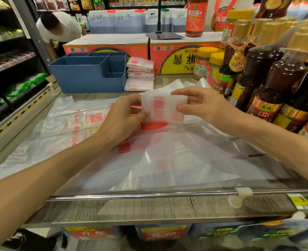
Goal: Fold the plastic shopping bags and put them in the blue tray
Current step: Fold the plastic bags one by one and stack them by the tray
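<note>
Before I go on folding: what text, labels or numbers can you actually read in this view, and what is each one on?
"黄豆酱+": label of the tall red bottle on the cartons.
"紫林": gold band on a dark sauce bottle at right.
"9.9", cut off: yellow price tag on the shelf edge.
Large characters, upside down, on the yellow carton: not surely readable.
Red print on the folded bag held by both hands and on the loose bags: too blurred.

Folded plastic bag [163, 109], translucent white with red print, held upright at frame centre. Loose unfolded bags [167, 160] spread flat across the lower middle. Stack of folded bags [140, 74] touching the blue tray [80, 77], upper left of centre.
</note>
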